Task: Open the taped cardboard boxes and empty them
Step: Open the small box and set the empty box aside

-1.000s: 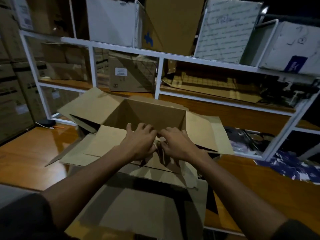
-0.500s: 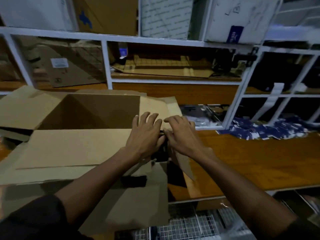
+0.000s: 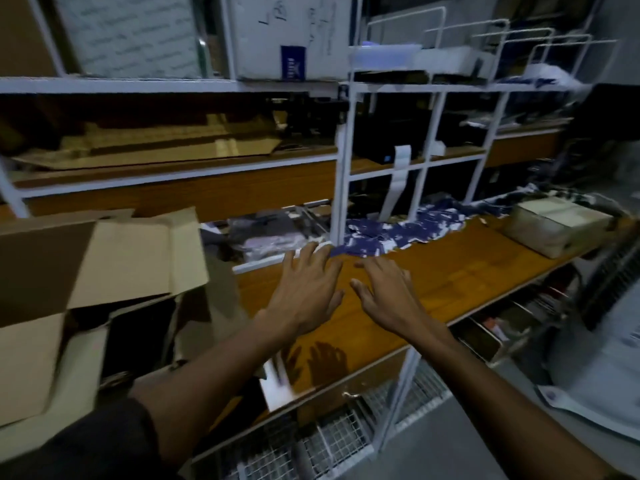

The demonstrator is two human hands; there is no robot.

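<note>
An opened brown cardboard box (image 3: 114, 258) with its flaps spread stands at the left edge of the wooden shelf (image 3: 450, 271). My left hand (image 3: 304, 289) and my right hand (image 3: 384, 292) hover side by side over the bare shelf to the right of that box, fingers spread, holding nothing. A smaller pale taped box (image 3: 554, 226) sits at the far right end of the same shelf, well beyond my right hand.
Blue-and-white patterned packets (image 3: 391, 233) lie along the shelf's back edge behind a white metal rack post (image 3: 341, 188). Flattened cardboard (image 3: 156, 150) rests on the shelf above. Wire baskets (image 3: 329, 441) hang below the shelf front. White boxes (image 3: 287, 36) stand on top.
The view has swung right. Both hands have left the open box's flaps and moved right over the bare shelf, fingers now spread.
</note>
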